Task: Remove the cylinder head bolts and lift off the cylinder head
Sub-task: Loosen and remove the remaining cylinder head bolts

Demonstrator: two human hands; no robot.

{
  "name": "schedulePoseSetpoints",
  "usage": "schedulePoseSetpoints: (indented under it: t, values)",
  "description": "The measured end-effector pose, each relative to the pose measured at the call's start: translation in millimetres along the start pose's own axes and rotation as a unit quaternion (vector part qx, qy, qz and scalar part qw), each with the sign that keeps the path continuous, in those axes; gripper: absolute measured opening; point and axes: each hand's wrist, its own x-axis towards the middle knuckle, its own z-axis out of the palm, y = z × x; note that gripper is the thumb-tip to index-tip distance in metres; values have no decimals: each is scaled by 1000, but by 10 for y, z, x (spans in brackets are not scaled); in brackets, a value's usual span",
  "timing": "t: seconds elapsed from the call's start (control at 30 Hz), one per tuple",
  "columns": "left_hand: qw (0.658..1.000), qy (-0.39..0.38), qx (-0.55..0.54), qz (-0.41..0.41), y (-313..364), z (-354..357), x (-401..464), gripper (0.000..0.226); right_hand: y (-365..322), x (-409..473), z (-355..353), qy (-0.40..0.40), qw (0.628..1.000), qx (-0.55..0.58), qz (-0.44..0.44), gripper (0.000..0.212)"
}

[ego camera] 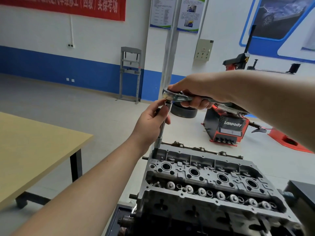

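At the far left corner of the head [204,178], the left hand [150,121] grips the extension [162,128] that goes down into a bolt hole. The right hand [196,92] is clenched round the ratchet [177,97] handle. The head sits on the block, not yet lifted. If the extension leans, the socket may slip and round the bolt.

I stand in an auto-repair training workshop: a red tyre changer [226,128] sits on the grey floor, a grey shop press [130,74] against the wall, instructional posters [175,13] above.
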Motion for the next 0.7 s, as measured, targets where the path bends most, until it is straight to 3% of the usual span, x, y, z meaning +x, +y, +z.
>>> schedulePoseSetpoints:
  t: [0.2,0.37,0.47,0.6,0.7]
  values:
    - [1000,9,-24,-5,-21,-6,4,23,-137,-115,5,-3,999,-49,3,77]
    - [999,30,-20,-12,-26,-20,7,25,-253,-141,302,102,992,-64,35,80]
    - [999,29,-14,-2,-19,21,3,33,-348,-153,360,153,983,-101,31,56]
    - [999,49,-17,9,-45,41,-2,41,-352,-142,420,214,944,-241,-62,13]
    - [999,48,-15,0,-41,23,-1,40,-311,-178,416,242,910,-302,-152,10]
